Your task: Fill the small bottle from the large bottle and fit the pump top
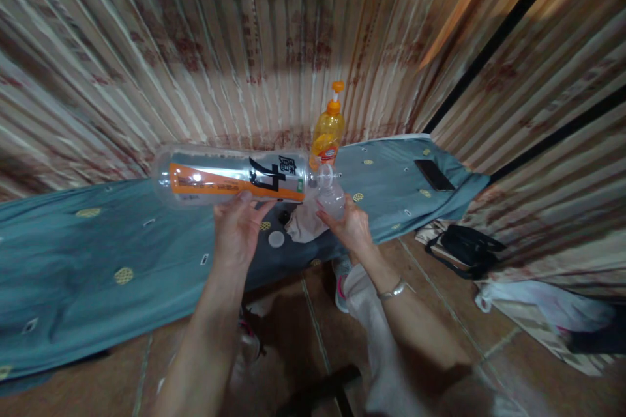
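My left hand (239, 228) is closed under a large clear plastic bottle (229, 176) with an orange and silver label and black characters. The bottle lies almost level in the air, its neck pointing right. In my right hand (349, 225) is a small clear plastic bottle (331, 195), tilted, its mouth close to the large bottle's neck; whether they touch I cannot tell. Just behind stands an orange pump bottle (328, 130) with yellow-orange liquid. Below the two bottles lie a pale crumpled cloth (303, 225), a round whitish lid (276, 239) and a small black round thing (284, 216).
A long surface under a teal patterned cloth (161, 247) runs across in front of me. A dark phone (433, 174) lies at its right end. Pleated curtains (205, 45) rise behind. A black bag (467, 251) and a white plastic bag (548, 300) are low on the right.
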{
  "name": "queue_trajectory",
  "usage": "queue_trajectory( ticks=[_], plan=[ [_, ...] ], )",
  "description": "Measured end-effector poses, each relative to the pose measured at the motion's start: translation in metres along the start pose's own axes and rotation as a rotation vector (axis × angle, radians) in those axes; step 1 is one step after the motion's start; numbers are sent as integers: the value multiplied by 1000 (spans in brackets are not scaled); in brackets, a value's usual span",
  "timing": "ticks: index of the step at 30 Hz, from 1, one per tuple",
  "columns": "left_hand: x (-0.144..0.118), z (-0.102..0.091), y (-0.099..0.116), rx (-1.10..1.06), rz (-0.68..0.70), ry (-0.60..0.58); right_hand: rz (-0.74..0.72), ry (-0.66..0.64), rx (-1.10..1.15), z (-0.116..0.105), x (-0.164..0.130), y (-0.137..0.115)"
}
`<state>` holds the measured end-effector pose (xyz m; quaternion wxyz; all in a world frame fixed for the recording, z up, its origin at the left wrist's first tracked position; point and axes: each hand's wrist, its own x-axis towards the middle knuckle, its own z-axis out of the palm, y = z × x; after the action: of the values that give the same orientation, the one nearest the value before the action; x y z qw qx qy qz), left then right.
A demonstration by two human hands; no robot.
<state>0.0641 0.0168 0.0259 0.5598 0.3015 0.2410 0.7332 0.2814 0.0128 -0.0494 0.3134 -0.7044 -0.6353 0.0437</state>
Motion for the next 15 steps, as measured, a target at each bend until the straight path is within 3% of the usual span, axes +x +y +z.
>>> queue_trajectory(
  ticks=[15],
  plan=[
    [3,-7,5,56,28,-25,-102,74,36,9,-3,8]
  ],
)
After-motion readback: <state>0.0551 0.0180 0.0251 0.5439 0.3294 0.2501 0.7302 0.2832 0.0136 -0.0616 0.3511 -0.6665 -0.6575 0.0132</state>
